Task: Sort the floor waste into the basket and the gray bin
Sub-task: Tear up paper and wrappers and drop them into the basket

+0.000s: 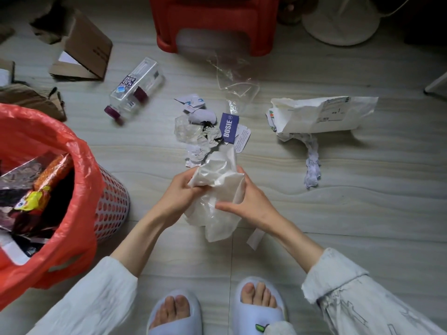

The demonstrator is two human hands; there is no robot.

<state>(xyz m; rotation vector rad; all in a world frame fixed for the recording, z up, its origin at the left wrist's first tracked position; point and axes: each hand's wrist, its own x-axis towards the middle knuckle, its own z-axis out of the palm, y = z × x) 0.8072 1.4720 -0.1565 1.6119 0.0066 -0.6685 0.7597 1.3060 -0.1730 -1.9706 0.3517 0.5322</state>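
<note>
Above the floor, between the basket [111,201] and the 2 slippers, a crumpled white bag [217,189] hangs in both hands. It looks light, limp and slick, likely to spring open unless bunched at its middle. The left hand [180,189] pinches its upper corner; the right hand [244,199] curls round its side, thumb pressing the front.

A dark blue card tag [230,127] in the floor pile reads "BOSIE". The clear bottle pack [133,87] farther left carries a label reading "SOD".
</note>
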